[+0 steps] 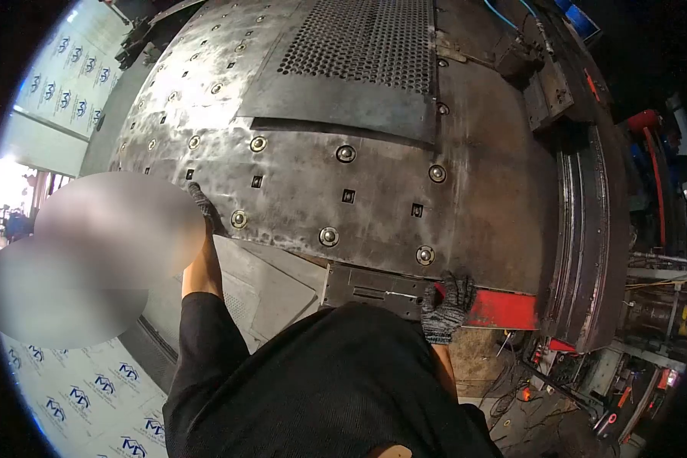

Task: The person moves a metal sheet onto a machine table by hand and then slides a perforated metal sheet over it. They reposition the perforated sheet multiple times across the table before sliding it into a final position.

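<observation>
My left hand (201,201), in a dark grey knit glove, rests at the near left edge of a wide metal table (389,172). A blurred patch covers part of it; the fingers that show lie stretched out on the steel. My right hand (449,307), in a matching glove, lies at the table's near edge with its fingers apart, over the end of a red panel (502,308). Just left of it, a thin bright rod (401,295) lies on a dark slotted plate (359,288). Farther up the table is a perforated metal sheet (359,53).
Several ball rollers (346,153) and small square holes dot the tabletop. A long steel rail (584,237) runs along the right side. Grey sheets (263,286) lie below the near left edge. Cables (504,393) and tools are on the floor at the lower right.
</observation>
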The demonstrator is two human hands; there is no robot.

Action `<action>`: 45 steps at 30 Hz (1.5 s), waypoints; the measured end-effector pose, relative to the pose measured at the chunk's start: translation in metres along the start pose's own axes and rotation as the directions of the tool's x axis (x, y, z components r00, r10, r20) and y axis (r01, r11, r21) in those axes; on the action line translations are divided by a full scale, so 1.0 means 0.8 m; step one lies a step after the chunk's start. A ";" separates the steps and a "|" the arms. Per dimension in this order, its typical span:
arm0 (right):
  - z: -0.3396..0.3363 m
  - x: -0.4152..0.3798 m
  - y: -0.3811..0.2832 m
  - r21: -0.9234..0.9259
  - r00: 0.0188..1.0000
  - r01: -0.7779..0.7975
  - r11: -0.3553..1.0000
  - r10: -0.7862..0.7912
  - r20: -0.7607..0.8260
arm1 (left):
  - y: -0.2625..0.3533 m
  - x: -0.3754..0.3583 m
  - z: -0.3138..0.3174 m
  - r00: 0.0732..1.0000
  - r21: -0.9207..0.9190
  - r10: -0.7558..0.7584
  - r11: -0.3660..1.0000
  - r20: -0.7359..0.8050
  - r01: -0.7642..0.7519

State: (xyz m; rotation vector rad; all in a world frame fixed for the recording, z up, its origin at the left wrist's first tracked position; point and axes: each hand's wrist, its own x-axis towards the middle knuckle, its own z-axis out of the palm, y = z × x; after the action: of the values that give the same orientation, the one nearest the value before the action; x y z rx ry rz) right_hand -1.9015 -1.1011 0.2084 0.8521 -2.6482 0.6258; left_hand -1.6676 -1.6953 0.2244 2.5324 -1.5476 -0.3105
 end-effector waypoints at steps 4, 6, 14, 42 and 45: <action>-0.003 0.003 -0.001 0.008 1.000 0.009 1.000 -0.009 -0.009 | 0.004 -0.009 -0.005 1.000 -0.003 -0.013 1.000 0.017 0.013; -0.004 0.003 -0.001 0.003 0.999 0.025 1.000 -0.025 -0.021 | 0.004 -0.012 -0.007 0.999 0.001 -0.019 1.000 0.027 0.019; -0.011 0.009 -0.010 0.020 1.000 -0.012 1.000 0.012 -0.009 | 0.007 -0.017 -0.010 0.993 0.039 -0.066 0.997 0.099 0.063; 0.098 0.279 0.079 -0.202 0.967 -0.034 0.979 0.082 0.239 | 0.016 -0.050 -0.038 0.997 -0.036 -0.057 0.998 0.058 0.059; 0.131 0.346 0.092 -0.258 0.970 -0.066 0.964 0.123 0.210 | 0.007 -0.022 -0.017 0.998 -0.010 -0.040 0.999 0.041 0.041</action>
State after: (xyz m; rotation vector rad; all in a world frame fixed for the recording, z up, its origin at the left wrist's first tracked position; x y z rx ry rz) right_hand -2.1772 -1.2306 0.2037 0.7648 -2.9040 0.2166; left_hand -1.6766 -1.6816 0.2404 2.5678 -1.5062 -0.3768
